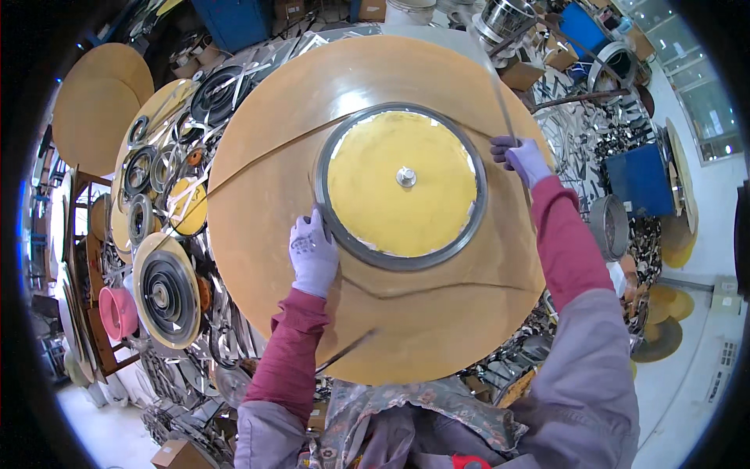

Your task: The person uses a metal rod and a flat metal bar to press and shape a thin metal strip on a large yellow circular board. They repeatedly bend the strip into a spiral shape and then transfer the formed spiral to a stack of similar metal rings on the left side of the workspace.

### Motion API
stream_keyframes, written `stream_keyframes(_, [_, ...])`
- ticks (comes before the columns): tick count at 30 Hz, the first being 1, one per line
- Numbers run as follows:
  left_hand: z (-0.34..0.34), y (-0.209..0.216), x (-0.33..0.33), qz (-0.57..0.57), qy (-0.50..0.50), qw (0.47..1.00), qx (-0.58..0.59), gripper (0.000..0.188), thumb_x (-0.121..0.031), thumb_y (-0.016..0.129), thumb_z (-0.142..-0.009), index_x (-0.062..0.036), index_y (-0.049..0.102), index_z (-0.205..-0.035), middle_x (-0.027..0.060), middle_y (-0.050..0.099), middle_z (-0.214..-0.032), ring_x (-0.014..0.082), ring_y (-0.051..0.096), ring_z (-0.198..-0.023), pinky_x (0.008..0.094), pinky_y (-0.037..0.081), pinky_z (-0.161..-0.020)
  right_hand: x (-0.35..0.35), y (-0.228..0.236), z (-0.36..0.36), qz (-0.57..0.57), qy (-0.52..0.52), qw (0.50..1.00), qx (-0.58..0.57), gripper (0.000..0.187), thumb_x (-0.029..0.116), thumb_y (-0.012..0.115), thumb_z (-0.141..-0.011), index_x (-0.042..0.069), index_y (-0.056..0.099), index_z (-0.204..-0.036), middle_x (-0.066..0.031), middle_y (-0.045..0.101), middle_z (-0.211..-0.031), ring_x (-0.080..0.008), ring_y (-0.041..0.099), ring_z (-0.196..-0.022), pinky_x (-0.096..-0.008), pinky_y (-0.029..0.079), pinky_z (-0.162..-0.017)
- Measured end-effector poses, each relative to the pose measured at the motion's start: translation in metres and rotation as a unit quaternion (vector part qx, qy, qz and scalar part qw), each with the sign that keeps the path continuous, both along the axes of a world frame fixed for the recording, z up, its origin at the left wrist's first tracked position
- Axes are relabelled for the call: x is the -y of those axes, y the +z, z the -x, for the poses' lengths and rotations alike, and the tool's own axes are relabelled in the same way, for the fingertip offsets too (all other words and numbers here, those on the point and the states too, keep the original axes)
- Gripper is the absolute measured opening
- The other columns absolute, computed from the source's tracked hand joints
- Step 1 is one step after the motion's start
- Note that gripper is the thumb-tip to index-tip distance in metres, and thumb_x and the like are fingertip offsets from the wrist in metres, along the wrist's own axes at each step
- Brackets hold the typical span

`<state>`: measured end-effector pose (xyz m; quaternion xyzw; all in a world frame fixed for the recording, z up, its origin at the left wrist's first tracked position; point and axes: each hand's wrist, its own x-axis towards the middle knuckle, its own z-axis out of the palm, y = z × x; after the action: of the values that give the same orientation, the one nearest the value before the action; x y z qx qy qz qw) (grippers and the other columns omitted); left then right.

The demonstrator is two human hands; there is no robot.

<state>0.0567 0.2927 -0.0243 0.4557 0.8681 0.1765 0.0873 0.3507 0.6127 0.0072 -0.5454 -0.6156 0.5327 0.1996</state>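
Observation:
A large tan round disc (422, 328) fills the middle, with a smaller yellow disc (375, 211) bolted at its centre by a silver nut (406, 177). Around the yellow disc runs a dark grey ring (480, 207). My left hand (313, 252), in a pale purple glove, is at the ring's lower left edge, fingers curled and close to it; whatever they pinch is hidden. Out over the disc's right side, my right hand (522, 159), gloved alike, is closed on a thin metal strip (500, 98) that stretches past the far edge and looks blurred.
On the left lie several black and grey rings (223, 95), a stepped round former (160, 295) and a pink tub (118, 313). Metal scraps (574, 164) and a blue bin (639, 180) are at right. A short dark rod (348, 352) shows near my left forearm.

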Motion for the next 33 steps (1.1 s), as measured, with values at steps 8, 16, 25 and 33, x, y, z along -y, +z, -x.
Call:
stream_keyframes(8, [0.014,0.001,-0.004,0.005,-0.023,0.999,0.025,0.051,-0.010,0.059,-0.077,-0.0030,0.048,-0.127,0.0175,0.054,-0.096,0.0336,0.054,-0.091,0.0424,0.046,-0.078,-0.035,-0.094,0.010,-0.107,0.038,0.983,0.141,0.017,0.012,0.059,-0.071,0.013,0.074,-0.080,-0.0133,0.070,-0.086,-0.0252,0.067,-0.080,-0.0339,0.052,-0.075])
stream_keyframes(16, [0.017,0.002,-0.002,0.013,-0.048,0.999,-0.001,0.052,-0.006,0.057,-0.077,-0.0004,0.046,-0.127,0.0189,0.053,-0.098,0.0347,0.055,-0.092,0.0424,0.046,-0.078,0.004,-0.059,0.037,-0.084,0.040,0.983,0.159,0.021,0.008,0.059,-0.066,0.006,0.072,-0.083,-0.0100,0.070,-0.081,-0.0184,0.066,-0.067,-0.0303,0.051,-0.065])
stream_keyframes(25, [0.009,0.010,0.017,0.012,-0.011,0.997,0.071,0.049,-0.002,0.054,-0.079,-0.0035,0.046,-0.128,0.0194,0.051,-0.097,0.0354,0.057,-0.085,0.0427,0.048,-0.072,-0.058,0.071,0.012,-0.140,0.002,0.987,-0.080,0.028,0.025,0.060,-0.087,0.008,0.065,-0.108,-0.0006,0.064,-0.093,-0.0091,0.056,-0.079,-0.0233,0.045,-0.070])
stream_keyframes(33, [-0.017,0.022,0.057,0.083,-0.014,0.996,-0.005,0.051,-0.005,0.054,-0.079,-0.0051,0.045,-0.130,0.0162,0.053,-0.095,0.0323,0.054,-0.089,0.0423,0.045,-0.077,-0.069,0.069,0.108,-0.160,0.083,0.973,-0.145,0.031,0.026,0.069,-0.082,0.001,0.066,-0.100,-0.0051,0.065,-0.094,-0.0125,0.061,-0.079,-0.0242,0.055,-0.059])
